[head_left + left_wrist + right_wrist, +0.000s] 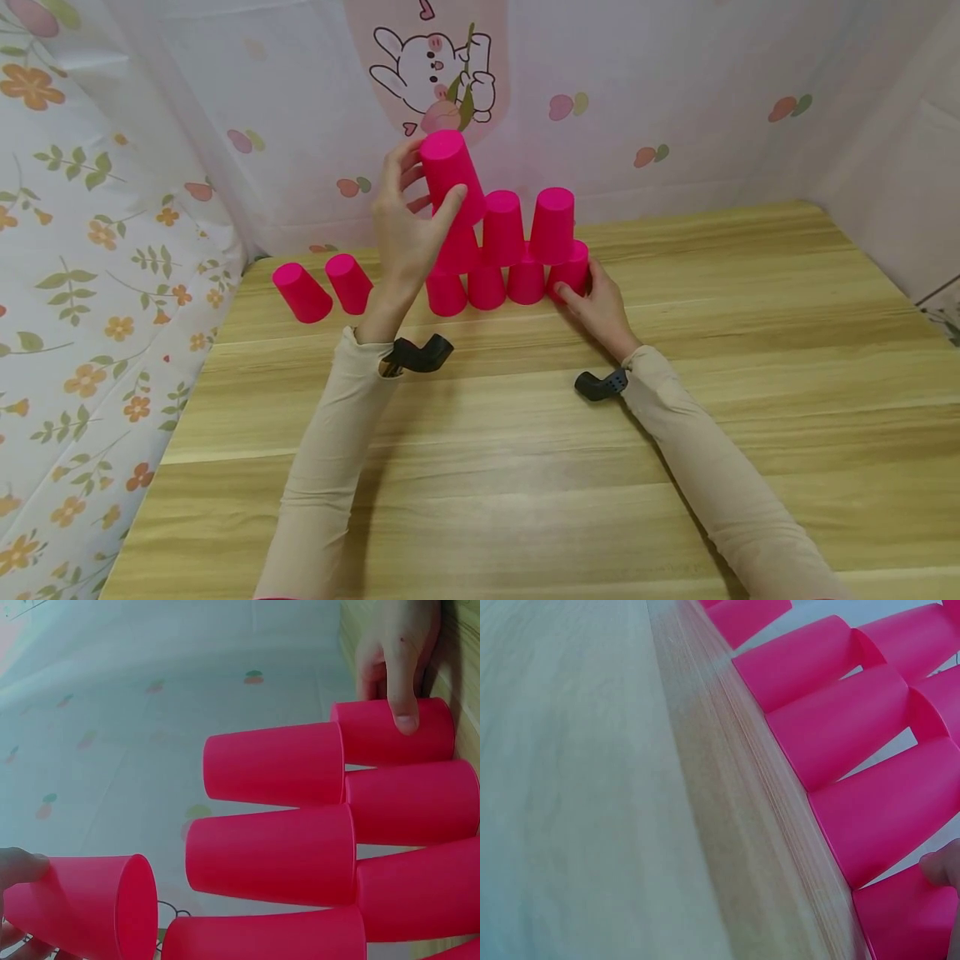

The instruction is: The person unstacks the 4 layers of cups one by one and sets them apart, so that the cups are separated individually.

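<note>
Pink plastic cups stand upside down in a pyramid (pixel 502 250) on a wooden table (pixel 525 467): a bottom row of several, with cups in a second row on top. My left hand (pixel 405 229) grips one more pink cup (pixel 447 171), tilted, above the pyramid's left side; the left wrist view shows this cup (pixel 82 907) with its open mouth toward the stack. My right hand (pixel 600 312) holds the bottom right cup (pixel 572 268), thumb in front and fingers behind. The thumb lies across that cup (pixel 367 735). One fingertip (pixel 941 866) shows in the right wrist view.
Two loose pink cups (pixel 302 292) (pixel 348 283) stand upside down left of the pyramid. A curtain (pixel 675 100) with a cartoon rabbit hangs behind the table, floral cloth (pixel 90 275) on the left. Bare wood lies in front and to the right.
</note>
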A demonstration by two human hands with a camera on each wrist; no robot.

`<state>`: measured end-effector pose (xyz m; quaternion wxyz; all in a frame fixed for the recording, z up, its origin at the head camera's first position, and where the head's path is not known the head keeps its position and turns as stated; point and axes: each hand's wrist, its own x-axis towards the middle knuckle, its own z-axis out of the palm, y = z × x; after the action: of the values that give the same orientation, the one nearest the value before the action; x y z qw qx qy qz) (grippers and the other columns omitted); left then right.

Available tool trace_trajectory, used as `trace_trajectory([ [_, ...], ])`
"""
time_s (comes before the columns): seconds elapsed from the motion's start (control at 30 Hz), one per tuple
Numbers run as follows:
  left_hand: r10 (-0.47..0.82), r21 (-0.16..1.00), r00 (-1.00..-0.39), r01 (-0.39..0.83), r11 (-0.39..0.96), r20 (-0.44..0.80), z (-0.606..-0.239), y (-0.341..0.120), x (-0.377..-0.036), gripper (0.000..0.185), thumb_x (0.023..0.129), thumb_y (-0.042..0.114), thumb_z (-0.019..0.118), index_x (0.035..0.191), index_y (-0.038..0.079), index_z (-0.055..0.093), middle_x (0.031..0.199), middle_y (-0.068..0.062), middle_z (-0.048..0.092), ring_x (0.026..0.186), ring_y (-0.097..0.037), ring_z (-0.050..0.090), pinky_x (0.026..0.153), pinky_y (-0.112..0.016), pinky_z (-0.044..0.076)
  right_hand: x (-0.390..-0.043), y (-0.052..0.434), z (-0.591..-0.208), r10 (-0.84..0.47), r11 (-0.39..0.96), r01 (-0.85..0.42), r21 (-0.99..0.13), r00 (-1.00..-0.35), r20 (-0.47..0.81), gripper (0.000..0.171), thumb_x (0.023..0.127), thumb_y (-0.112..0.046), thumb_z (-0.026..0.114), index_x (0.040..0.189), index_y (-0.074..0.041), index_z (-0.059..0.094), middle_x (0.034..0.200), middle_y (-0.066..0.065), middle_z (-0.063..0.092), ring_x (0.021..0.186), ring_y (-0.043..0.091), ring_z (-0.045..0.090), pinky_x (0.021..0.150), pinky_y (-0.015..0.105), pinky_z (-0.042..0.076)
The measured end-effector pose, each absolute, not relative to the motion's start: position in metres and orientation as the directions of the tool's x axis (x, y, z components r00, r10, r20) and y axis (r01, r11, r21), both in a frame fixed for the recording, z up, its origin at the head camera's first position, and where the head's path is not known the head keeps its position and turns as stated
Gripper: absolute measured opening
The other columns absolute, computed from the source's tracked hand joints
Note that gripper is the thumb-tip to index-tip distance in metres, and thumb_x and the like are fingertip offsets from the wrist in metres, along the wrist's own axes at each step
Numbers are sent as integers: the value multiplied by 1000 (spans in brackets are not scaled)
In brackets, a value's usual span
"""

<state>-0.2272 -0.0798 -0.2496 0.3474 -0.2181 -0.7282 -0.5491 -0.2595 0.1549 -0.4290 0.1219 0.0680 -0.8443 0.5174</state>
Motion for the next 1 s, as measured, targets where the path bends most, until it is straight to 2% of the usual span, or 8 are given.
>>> trace_trajectory([
  [0.2, -96, 676, -685, 671, 304, 722, -250, -90, -227, 53, 71, 10, 67, 117, 0, 43, 110, -3, 52, 97, -12, 51, 72, -31, 48, -260, 154, -428, 3, 451, -245, -858, -961, 276, 52, 78, -26, 60, 121, -7, 39, 109, 7, 51, 97, 18, 48, 83, 32, 40],
  [0.37, -104, 681, -690, 661, 315, 717, -252, -99, -228, 54, 71, 10, 68, 117, -1, 43, 110, -3, 52, 97, -12, 51, 73, -31, 48, -260, 155, -428, 3, 454, -244, -857, -961, 275, 52, 78, -27, 59, 121, -7, 39, 108, 7, 51, 96, 18, 48, 82, 32, 40],
  [0.6, -120, 675, -686, 644, 360, 718, -268, -116, -245, 59, 69, 18, 70, 120, 8, 42, 113, 4, 51, 99, -9, 50, 72, -28, 48, -260, 156, -428, 8, 451, -243, -859, -961, 277, 54, 77, -28, 60, 123, -8, 38, 108, 7, 51, 96, 17, 48, 82, 32, 40],
  [0.83, -125, 685, -694, 637, 354, 709, -256, -117, -227, 55, 71, 11, 68, 118, 1, 42, 112, -2, 51, 99, -12, 50, 74, -32, 47, -260, 155, -429, 8, 444, -247, -861, -960, 280, 56, 77, -28, 60, 124, -9, 37, 108, 7, 51, 97, 17, 48, 82, 32, 40],
  [1.0, -145, 698, -700, 625, 349, 699, -253, -120, -218, 53, 71, 9, 66, 118, 2, 42, 112, -3, 51, 99, -13, 50, 76, -33, 47, -260, 155, -429, 8, 453, -246, -857, -960, 280, 57, 77, -27, 60, 126, -8, 36, 110, 8, 51, 98, 18, 48, 83, 33, 39],
])
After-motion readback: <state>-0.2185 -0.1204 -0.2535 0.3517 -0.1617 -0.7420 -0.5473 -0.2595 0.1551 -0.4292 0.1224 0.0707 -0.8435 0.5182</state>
